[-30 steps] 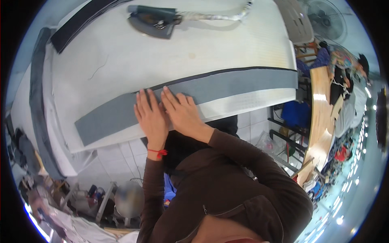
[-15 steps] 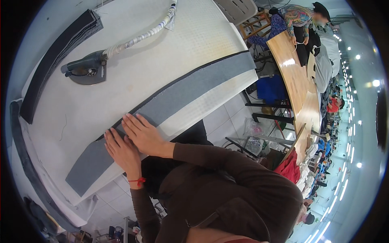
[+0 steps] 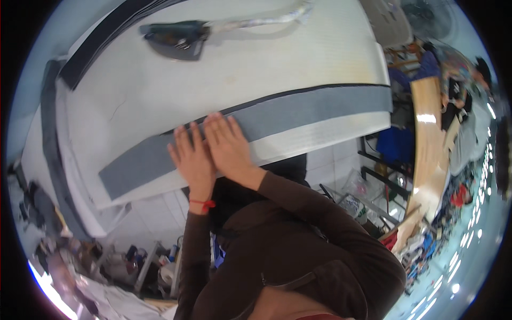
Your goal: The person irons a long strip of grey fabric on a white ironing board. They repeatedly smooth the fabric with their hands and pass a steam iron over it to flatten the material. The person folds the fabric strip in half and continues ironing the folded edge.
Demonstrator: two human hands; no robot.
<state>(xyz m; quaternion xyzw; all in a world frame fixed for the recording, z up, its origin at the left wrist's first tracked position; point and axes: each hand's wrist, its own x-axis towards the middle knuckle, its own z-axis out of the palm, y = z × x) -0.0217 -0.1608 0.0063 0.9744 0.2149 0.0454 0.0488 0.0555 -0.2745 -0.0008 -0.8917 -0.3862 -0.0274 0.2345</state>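
A long grey fabric strip (image 3: 298, 109) with a dark edge along its far side lies along the near edge of a white padded ironing table (image 3: 256, 58). My left hand (image 3: 194, 162) rests flat on the strip, fingers stretched out, a red cord at the wrist. Right beside it, touching, my right hand (image 3: 226, 144) also lies flat, its fingertips near the strip's dark edge. Neither hand grips anything. The cloth beneath both palms is hidden.
An iron (image 3: 178, 40) with a wrapped hose lies on the table beyond my hands. Dark fabric strips (image 3: 101, 45) are stacked at the far left. Right of the table is a wooden worktable (image 3: 426, 133), where another person (image 3: 458, 80) handles dark cloth.
The head view has swung, so the table and strip appear turned and shifted. Both hands stay flat on the strip, side by side. The iron has not visibly moved on the table.
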